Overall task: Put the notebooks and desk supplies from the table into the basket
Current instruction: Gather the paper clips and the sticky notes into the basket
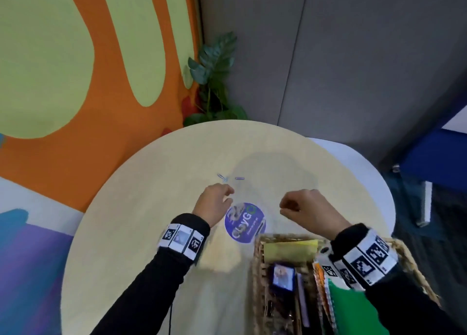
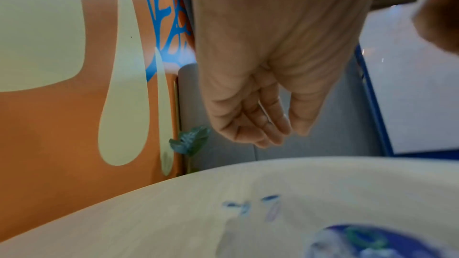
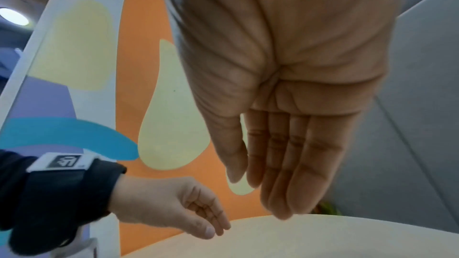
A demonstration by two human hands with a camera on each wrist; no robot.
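Note:
Several small blue and lilac paper clips (image 1: pixel 227 177) lie on the round pale table (image 1: pixel 151 221), blurred in the left wrist view (image 2: pixel 250 206). My left hand (image 1: pixel 228 195) hovers just short of them, fingers loosely curled and empty (image 2: pixel 273 130). My right hand (image 1: pixel 285 208) hangs above the table beyond the wicker basket (image 1: pixel 257 271), fingers nearly straight and holding nothing (image 3: pixel 273 193). The basket holds a green notebook (image 1: pixel 353 309), a yellow pad (image 1: pixel 288 250) and a small dark box (image 1: pixel 282 276).
A round purple sticker (image 1: pixel 245 222) lies flat on the table between my hands. A potted plant (image 1: pixel 214 82) stands behind the table's far edge, against an orange and green wall (image 1: pixel 75 82). A blue seat (image 1: pixel 434 157) is at the right.

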